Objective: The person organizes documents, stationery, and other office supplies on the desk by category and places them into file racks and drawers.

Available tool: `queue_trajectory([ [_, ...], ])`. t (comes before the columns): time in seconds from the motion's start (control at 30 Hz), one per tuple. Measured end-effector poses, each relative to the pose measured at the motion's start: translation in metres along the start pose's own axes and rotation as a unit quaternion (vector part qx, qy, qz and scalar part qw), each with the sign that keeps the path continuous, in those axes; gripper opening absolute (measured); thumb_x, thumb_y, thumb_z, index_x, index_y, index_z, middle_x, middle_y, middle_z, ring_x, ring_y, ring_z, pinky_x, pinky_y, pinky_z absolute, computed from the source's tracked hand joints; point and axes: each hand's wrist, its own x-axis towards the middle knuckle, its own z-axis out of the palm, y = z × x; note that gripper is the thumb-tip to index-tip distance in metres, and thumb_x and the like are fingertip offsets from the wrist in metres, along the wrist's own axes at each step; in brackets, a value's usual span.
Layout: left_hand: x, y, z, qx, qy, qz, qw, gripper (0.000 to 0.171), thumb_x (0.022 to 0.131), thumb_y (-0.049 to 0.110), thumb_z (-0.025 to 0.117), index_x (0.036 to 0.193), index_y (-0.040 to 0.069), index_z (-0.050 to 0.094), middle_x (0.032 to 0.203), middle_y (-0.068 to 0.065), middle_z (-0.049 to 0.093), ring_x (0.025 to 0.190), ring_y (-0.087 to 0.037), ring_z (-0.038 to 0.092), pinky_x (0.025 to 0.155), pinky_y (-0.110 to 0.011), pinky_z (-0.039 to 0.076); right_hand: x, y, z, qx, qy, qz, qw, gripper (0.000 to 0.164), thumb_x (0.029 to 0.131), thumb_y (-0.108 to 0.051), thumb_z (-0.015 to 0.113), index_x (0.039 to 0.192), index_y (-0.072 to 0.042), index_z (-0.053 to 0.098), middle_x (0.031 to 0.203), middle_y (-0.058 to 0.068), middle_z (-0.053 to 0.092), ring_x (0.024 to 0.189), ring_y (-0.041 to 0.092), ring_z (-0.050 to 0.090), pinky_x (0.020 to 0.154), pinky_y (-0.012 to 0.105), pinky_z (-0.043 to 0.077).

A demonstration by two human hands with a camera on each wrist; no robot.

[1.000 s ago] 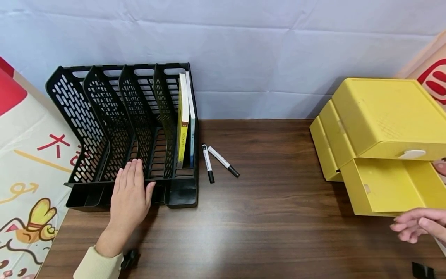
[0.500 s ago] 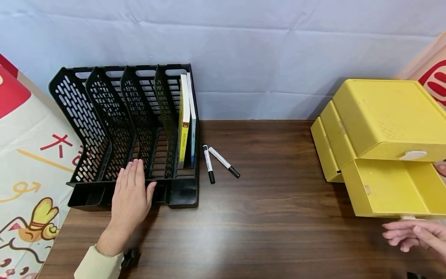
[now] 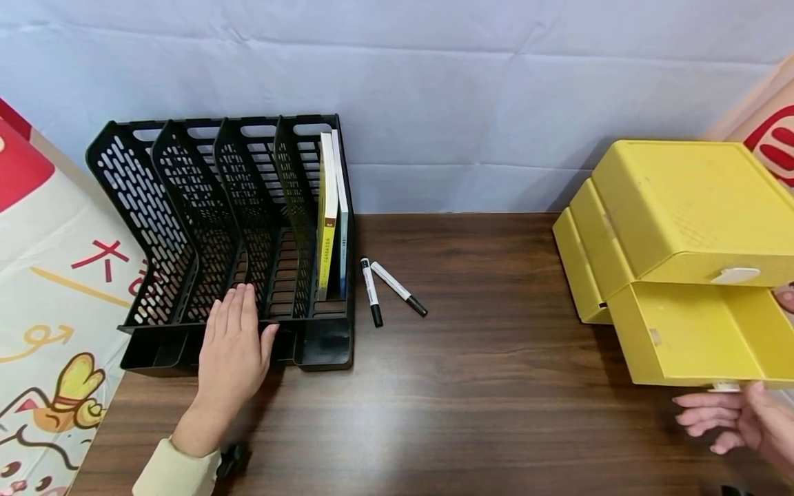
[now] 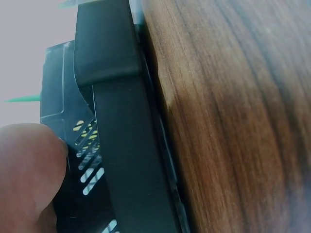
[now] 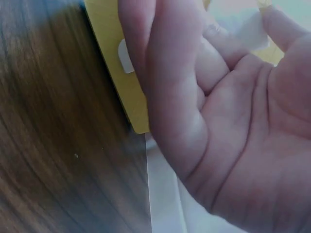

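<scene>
My left hand (image 3: 231, 355) lies flat, fingers straight, over the front edge of a black file organizer (image 3: 324, 342). Its thumb appears beside the black plastic in the left wrist view. At the right, my right hand (image 3: 738, 420) is at the front of a pulled-out yellow drawer (image 3: 701, 331), its thumb right at the front rim. The fingers are loosely bent and spread below the white pull tab (image 3: 724, 387). In the right wrist view, a white tab (image 5: 240, 24) shows between thumb and fingers, with a gap beside the thumb.
Two thin books (image 3: 329, 213) stand in the organizer's rightmost slot. Two black-and-white markers (image 3: 372, 293) (image 3: 399, 288) lie beside it on the wooden table (image 3: 484, 386). The drawer belongs to a stacked yellow drawer unit (image 3: 713, 200) against the pale backdrop.
My right hand has moved left and in to the open drawer's front, thumb rising to the rim. The left hand stays on the organizer. The drawer looks unmoved.
</scene>
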Motion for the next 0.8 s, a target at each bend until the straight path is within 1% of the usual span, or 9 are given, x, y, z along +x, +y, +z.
queue_trajectory([
  [0.13,0.0,0.0,0.0,0.003,0.0,-0.001,1.0,0.069,0.11,0.043,0.028,0.148,-0.014,0.038,0.145,-0.036,0.046,0.136,-0.05,0.043,0.115,-0.06,0.029,-0.001,0.003,0.0,0.027,0.007,0.002,1.0,0.08,0.106,-0.041,-0.007,0.151,-0.005,0.048,0.143,0.017,0.058,0.126,0.021,0.061,0.093,0.033,0.055],
  [0.33,-0.001,0.0,0.001,-0.001,-0.001,-0.003,1.0,0.069,0.11,0.043,0.03,0.148,-0.014,0.037,0.145,-0.036,0.046,0.135,-0.05,0.043,0.117,-0.058,0.027,-0.006,0.007,-0.002,0.083,0.021,-0.02,0.996,0.078,0.107,-0.032,-0.009,0.148,-0.004,0.051,0.141,0.017,0.06,0.124,0.022,0.061,0.091,0.03,0.056],
  [0.43,-0.001,0.001,0.001,0.0,0.0,-0.002,1.0,0.069,0.11,0.043,0.029,0.148,-0.014,0.038,0.145,-0.036,0.046,0.135,-0.05,0.043,0.116,-0.059,0.028,-0.005,0.012,-0.002,0.099,0.021,-0.055,0.993,0.077,0.108,-0.031,-0.008,0.147,0.002,0.05,0.139,0.022,0.06,0.123,0.025,0.062,0.068,0.031,0.051],
  [0.5,-0.001,0.0,0.001,0.003,0.002,-0.001,1.0,0.069,0.11,0.043,0.029,0.147,-0.015,0.038,0.144,-0.036,0.047,0.134,-0.05,0.044,0.115,-0.06,0.029,-0.004,0.015,-0.002,0.125,0.019,-0.074,0.989,0.075,0.109,-0.03,-0.005,0.147,0.005,0.048,0.139,0.025,0.059,0.123,0.028,0.062,0.065,0.035,0.045],
  [0.53,-0.001,0.0,0.001,0.003,0.003,0.0,1.0,0.069,0.11,0.043,0.029,0.147,-0.015,0.038,0.144,-0.036,0.047,0.134,-0.05,0.044,0.115,-0.06,0.03,-0.003,0.016,-0.001,0.13,0.017,-0.087,0.988,0.075,0.109,-0.03,-0.005,0.146,0.007,0.047,0.138,0.027,0.059,0.122,0.029,0.062,0.062,0.039,0.039],
  [0.57,-0.001,0.0,0.001,0.004,0.004,0.0,1.0,0.068,0.11,0.042,0.031,0.148,-0.015,0.038,0.144,-0.036,0.047,0.134,-0.05,0.044,0.115,-0.06,0.03,-0.001,0.016,0.0,0.136,0.012,-0.098,0.986,0.075,0.108,-0.03,-0.005,0.146,0.009,0.046,0.138,0.028,0.058,0.122,0.03,0.062,0.062,0.042,0.034],
  [0.67,0.0,0.0,0.001,0.003,0.005,0.002,1.0,0.065,0.106,0.035,0.041,0.148,-0.015,0.037,0.144,-0.036,0.047,0.135,-0.05,0.044,0.114,-0.061,0.03,0.003,0.017,0.003,0.147,-0.002,-0.115,0.982,0.077,0.107,-0.03,-0.009,0.148,0.011,0.042,0.138,0.03,0.057,0.122,0.031,0.062,0.062,0.04,0.034],
  [0.73,0.0,0.0,0.001,0.001,0.003,0.001,1.0,0.065,0.102,0.029,0.049,0.149,-0.014,0.037,0.145,-0.036,0.046,0.135,-0.049,0.043,0.115,-0.06,0.03,0.004,0.016,0.004,0.146,-0.005,-0.116,0.982,0.078,0.107,-0.03,-0.01,0.148,0.011,0.042,0.136,0.029,0.059,0.12,0.029,0.062,0.062,0.039,0.029],
  [0.8,0.0,0.0,0.001,-0.001,0.0,0.0,1.0,0.066,0.098,0.025,0.054,0.149,-0.014,0.036,0.145,-0.036,0.046,0.136,-0.049,0.042,0.116,-0.06,0.028,0.003,0.015,0.005,0.167,-0.009,-0.109,0.98,0.08,0.106,-0.032,-0.011,0.148,0.01,0.042,0.137,0.028,0.059,0.121,0.029,0.062,0.064,0.032,0.04],
])
